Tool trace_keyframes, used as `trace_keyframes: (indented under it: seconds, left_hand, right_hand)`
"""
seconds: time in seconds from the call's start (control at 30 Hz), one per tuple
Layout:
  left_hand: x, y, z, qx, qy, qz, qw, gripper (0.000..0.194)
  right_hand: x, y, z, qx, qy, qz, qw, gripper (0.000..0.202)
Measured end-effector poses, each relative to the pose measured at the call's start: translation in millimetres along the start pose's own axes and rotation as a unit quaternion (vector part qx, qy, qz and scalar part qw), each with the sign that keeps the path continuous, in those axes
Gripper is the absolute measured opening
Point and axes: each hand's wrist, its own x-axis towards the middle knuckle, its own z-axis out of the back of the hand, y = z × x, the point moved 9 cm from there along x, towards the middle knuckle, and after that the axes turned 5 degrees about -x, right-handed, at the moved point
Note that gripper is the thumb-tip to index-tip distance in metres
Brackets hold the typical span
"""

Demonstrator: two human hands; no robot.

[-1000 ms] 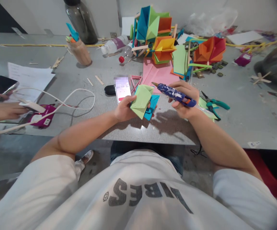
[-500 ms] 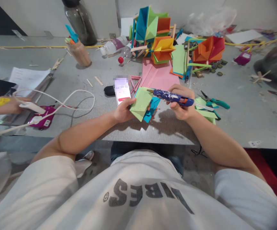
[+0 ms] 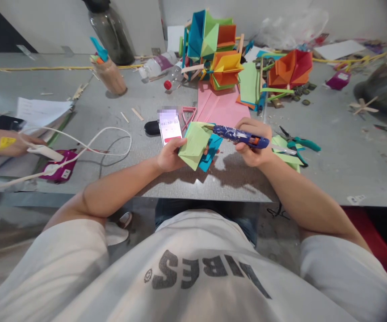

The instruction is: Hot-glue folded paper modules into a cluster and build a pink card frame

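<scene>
Two colours of folded paper, lime-green [image 3: 190, 145] and blue [image 3: 214, 146], are pinched in the left hand [image 3: 171, 155] over the tabletop's [image 3: 180, 190] near edge. Probably light, springy, easily creased: best held flat by the margins. The right hand [image 3: 255, 143] is wrapped around a hot-glue gun [image 3: 237, 135].

Phone [image 3: 171, 127]: smooth, glossy.
Folded piece [image 3: 192, 145] in my left hand [image 3: 170, 156], right of phone: matt, creased paper.
Glue gun [image 3: 235, 135] in my right hand [image 3: 258, 154]: scuffed plastic, metallic tip [image 3: 209, 128].
Tabletop [image 3: 143, 156] beneath phone: grainy, faintly glossy.
</scene>
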Motion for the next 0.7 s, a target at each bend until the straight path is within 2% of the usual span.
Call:
trace_keyframes:
  seconds: [0.2,0.37,0.5,0.7]
  left_hand:
    - [1,-8,-8.8,0.022,0.023,-0.017,0.999,0.079]
    - [1,-13,-12.6,0.010,0.001,-0.012,1.000,0.071]
    - [0,-18,-16.8,0.008,0.017,-0.015,1.000,0.078]
    - [2,-19,-3.8,0.006,0.001,-0.017,1.000,0.076]
  right_hand:
    - [1,3,5,0.003,-0.010,0.022,1.000,0.061]
    - [1,-4,6,-0.031,-0.009,0.005,0.999,0.068]
    - [-1,-13,6,-0.052,-0.003,-0.020,0.998,0.072]
    - [-2,-17,11,-0.054,0.007,-0.025,0.998,0.070]
